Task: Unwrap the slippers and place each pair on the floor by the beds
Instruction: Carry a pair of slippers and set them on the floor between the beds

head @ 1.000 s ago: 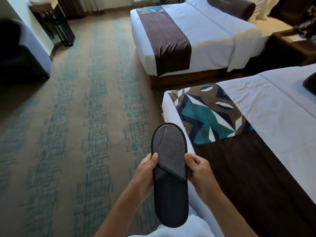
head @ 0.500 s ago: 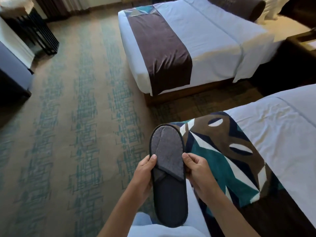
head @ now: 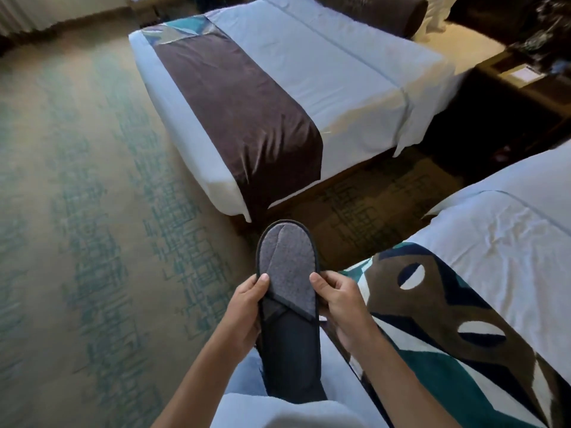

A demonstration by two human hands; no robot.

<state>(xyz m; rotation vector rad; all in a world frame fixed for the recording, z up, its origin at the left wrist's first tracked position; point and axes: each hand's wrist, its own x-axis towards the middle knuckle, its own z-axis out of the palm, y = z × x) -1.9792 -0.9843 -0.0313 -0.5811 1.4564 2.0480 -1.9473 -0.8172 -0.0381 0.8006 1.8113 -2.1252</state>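
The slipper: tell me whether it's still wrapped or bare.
Bare. The slipper shows plain grey and dark fabric with no wrapper visible, gripped at its sides by the left hand and right hand.

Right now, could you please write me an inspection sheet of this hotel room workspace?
Surface: patterned beige and teal carpet, bare where visible, including the strip between the beds.
Job's things: dark slipper stack with grey felt sole, held up in front of the person; no wrapper visible on it; none on the floor yet.
Clutter: nothing seen on the carpet.
Grippers: left hand grips the stack's left edge; right hand grips its right edge.
Cables: nothing seen.
Surroundings: far white bed with brown runner; near white bed with patterned teal and brown runner; dark wooden nightstand between them, items on it blurred.
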